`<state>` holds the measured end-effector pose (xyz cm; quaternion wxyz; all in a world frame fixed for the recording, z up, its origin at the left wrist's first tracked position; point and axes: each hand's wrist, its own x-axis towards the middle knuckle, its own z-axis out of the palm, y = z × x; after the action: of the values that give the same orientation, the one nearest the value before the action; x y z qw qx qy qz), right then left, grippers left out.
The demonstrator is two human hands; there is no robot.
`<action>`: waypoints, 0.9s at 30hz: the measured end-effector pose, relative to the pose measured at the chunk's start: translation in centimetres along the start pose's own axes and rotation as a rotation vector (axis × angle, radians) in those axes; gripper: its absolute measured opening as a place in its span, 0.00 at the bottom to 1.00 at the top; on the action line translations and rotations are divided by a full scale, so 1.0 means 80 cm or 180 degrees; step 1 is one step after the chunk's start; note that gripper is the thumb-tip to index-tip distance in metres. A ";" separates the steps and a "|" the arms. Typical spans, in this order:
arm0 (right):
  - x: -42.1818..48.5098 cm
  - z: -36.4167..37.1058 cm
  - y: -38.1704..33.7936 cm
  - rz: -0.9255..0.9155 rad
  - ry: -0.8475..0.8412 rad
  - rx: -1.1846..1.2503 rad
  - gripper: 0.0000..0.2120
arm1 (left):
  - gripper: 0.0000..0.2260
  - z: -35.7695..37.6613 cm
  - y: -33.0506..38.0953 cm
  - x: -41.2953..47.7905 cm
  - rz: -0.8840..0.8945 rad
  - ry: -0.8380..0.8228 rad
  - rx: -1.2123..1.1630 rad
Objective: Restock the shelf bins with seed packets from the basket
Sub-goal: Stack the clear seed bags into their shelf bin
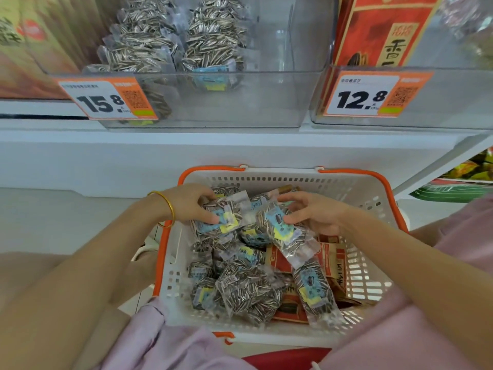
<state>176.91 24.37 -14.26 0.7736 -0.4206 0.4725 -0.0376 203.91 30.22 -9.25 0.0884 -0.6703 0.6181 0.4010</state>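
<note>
White shop shelving [186, 145] fills the background, viewed from above by a person crouched before it. At the left of the shelf, a clear plastic bin [213, 108] is marked by an orange price tag [106, 98] reading 15.8. Striped sunflower seed packets [149, 49] are stacked in its left and middle parts, and none are seen in its right part. Further right, a 2nd clear bin [440, 116] is tagged 12.8 and is stocked with a tall red pack [378, 30].

Below the shelf, a white basket [266, 180] with orange handles is set on the floor between the knees. It is heaped with clear seed packets, and a few red packets [333, 260] lie toward its right side.

The left hand [186, 202], with a gold bangle [166, 206] at the wrist, is closed round 1 packet [221, 220] at the far left of the heap. The thumb is laid by its blue label and the fingers are curled over its top. Just beside it, the right hand [317, 213] is curled round the upper end of a tilted packet [282, 228], whose lower end is rested on the heap. Each packet lies directly under its hand's fingers.

The packets are judged to be light, soft and crinkly. The glossy film is likely to be slippery and the loose seeds are likely to shift, so each is probably best taken across its filled body, not by a sealed edge.
</note>
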 end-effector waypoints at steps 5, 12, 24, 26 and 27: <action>-0.011 0.001 -0.009 -0.0244 0.0356 0.0212 0.25 | 0.18 -0.010 -0.001 -0.006 -0.0052 0.0269 -0.0441; -0.041 0.014 -0.018 -0.0738 0.0610 0.0328 0.08 | 0.07 -0.014 0.004 -0.015 0.0077 0.0077 -0.0840; -0.056 0.069 -0.081 -0.0865 0.0357 -0.0486 0.13 | 0.07 -0.028 0.049 -0.056 0.0672 0.0084 -0.2206; -0.069 0.073 -0.092 -0.0788 0.0286 -0.0319 0.09 | 0.07 -0.035 0.047 -0.062 0.0740 0.0099 -0.2564; -0.078 0.075 -0.098 -0.0797 0.0238 -0.0265 0.09 | 0.08 -0.037 0.046 -0.064 0.0751 0.0152 -0.2746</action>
<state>180.69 25.86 -3.34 0.7265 -0.5064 0.4460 -0.1299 202.32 31.49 -2.55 -0.2599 -0.5798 0.4683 0.6139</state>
